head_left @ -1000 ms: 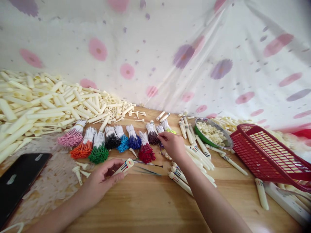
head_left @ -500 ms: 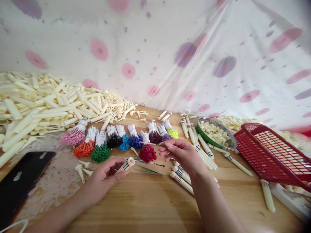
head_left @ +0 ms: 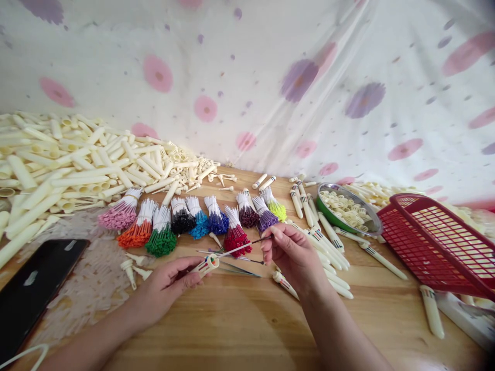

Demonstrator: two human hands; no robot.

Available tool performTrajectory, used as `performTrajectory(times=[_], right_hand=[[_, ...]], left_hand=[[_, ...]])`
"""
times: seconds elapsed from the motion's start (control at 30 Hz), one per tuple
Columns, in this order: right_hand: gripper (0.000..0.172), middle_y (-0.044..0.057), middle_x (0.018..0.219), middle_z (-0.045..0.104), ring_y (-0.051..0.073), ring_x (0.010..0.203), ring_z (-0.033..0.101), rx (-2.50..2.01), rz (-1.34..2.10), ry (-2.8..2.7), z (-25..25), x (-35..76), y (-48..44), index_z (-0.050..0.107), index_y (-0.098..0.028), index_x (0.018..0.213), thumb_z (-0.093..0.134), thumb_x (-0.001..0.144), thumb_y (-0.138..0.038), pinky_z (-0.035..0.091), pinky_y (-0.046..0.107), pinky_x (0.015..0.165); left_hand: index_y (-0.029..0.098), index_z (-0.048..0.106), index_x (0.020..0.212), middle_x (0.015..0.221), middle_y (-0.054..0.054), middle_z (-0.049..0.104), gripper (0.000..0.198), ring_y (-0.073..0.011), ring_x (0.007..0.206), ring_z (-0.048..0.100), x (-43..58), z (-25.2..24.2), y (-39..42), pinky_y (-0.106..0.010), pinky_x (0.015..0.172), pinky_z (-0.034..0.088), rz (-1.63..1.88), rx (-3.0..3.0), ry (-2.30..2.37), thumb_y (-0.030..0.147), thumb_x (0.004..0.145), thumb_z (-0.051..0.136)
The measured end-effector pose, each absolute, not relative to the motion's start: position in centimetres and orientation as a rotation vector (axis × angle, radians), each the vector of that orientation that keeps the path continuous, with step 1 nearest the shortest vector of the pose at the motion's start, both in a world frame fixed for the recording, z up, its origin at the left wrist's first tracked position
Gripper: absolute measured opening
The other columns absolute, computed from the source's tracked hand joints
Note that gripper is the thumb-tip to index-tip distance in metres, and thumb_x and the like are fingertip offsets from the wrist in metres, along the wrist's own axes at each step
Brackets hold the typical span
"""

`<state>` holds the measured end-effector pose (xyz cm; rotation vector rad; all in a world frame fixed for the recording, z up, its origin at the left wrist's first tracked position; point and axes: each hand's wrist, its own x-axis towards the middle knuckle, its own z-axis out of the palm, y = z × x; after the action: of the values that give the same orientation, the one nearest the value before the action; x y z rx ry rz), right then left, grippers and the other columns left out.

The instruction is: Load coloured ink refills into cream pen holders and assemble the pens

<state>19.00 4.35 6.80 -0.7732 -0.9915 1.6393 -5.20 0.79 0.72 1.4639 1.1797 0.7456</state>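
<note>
My left hand (head_left: 174,281) is closed around a short cream multicolour pen barrel (head_left: 204,266), its open end with coloured slots turned right. In my right hand (head_left: 294,255), thumb and fingers pinch the dark end of a thin white pen refill (head_left: 240,248). The refill's far tip is at the barrel's open mouth; how deep it reaches is hidden. Just behind the refill lies a crimson refill bundle (head_left: 236,238). Tweezers (head_left: 237,269) rest on the table below it. Near my right wrist lie several cream pens (head_left: 325,245).
More refill bundles, such as the green one (head_left: 161,234) and the yellow one (head_left: 276,208), stand in a row. Cream barrels (head_left: 69,159) are heaped at left above a dark phone (head_left: 38,288). At right are a green-sided bowl (head_left: 336,222) of small parts and a red basket (head_left: 436,242).
The refill in my right hand has come to the barrel's mouth and now spans between both hands. The left hand has shifted slightly right with the barrel.
</note>
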Motion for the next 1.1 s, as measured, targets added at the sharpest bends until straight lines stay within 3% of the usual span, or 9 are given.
performTrajectory(times=[0.3, 0.87, 1.1], right_hand=[[0.018, 0.001, 0.060, 0.069, 0.009, 0.046, 0.061, -0.774, 1.739, -1.002, 6.3, 18.0, 4.0, 0.070, -0.017, 0.070, 0.074, 0.069, -0.035, 0.052, 0.018, 0.046], [0.021, 0.002, 0.060, 0.069, 0.008, 0.046, 0.061, -0.794, 1.796, -0.943, 5.4, 17.4, 4.4, 0.070, -0.015, 0.069, 0.075, 0.067, -0.036, 0.052, 0.016, 0.046], [0.022, 0.002, 0.059, 0.069, 0.009, 0.045, 0.060, -0.827, 1.792, -0.944, 5.5, 17.8, 4.7, 0.069, -0.015, 0.068, 0.075, 0.067, -0.036, 0.052, 0.018, 0.046]], left_hand=[[0.025, 0.072, 0.100, 0.092, -0.003, 0.073, 0.028, -0.0179, 0.071, 0.065, -5.0, 0.9, 0.7, -0.026, 0.065, 0.053, 0.731, 1.551, 1.096, 0.036, 0.085, 0.052], [0.027, 0.067, 0.108, 0.100, -0.003, 0.070, 0.031, -0.0187, 0.080, 0.063, -4.9, 1.3, 0.5, -0.027, 0.072, 0.052, 0.635, 1.493, 1.016, 0.038, 0.087, 0.048], [0.023, 0.070, 0.102, 0.085, -0.004, 0.069, 0.029, -0.0158, 0.070, 0.060, -4.9, 2.3, 0.5, -0.024, 0.066, 0.051, 0.642, 1.470, 0.982, 0.037, 0.086, 0.050]])
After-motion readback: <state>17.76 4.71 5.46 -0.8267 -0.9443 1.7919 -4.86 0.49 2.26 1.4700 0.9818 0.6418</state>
